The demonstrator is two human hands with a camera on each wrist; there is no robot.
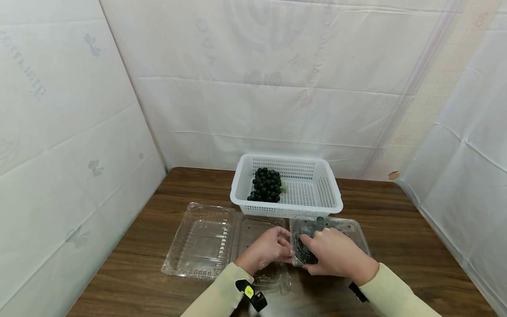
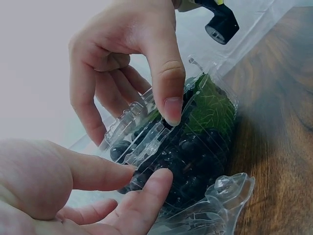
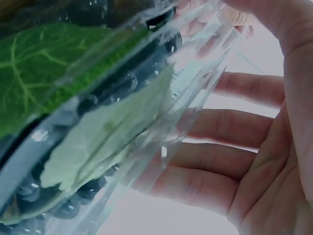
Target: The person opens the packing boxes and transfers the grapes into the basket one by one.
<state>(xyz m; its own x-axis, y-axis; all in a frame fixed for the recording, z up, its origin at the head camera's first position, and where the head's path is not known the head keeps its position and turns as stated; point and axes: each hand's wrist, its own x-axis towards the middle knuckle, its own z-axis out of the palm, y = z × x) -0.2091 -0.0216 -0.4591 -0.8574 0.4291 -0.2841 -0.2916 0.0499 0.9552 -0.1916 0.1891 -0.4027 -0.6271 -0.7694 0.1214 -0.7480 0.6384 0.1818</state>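
Observation:
A clear plastic clamshell box point(image 1: 354, 231) of dark grapes point(image 2: 190, 161) stands on the table, its lid down over them. Green leaves point(image 3: 49, 63) show through the plastic in both wrist views. My right hand point(image 1: 336, 253) grips the box from above, its thumb point(image 2: 171, 105) pressed at the rim and its other fingers point(image 3: 215, 127) along a wall. At the box's left edge, my left hand point(image 1: 269, 248) pinches the rim with thumb and fingertips. Part of the box is hidden beneath my right hand in the head view.
Behind the hands stands a white slotted basket point(image 1: 332, 210) with a bunch of dark grapes point(image 1: 266, 185) at its left. An opened clear clamshell point(image 1: 202, 242) lies left on the brown wooden table point(image 1: 130, 273), partly under my left forearm. White sheets point(image 1: 253, 88) hang around.

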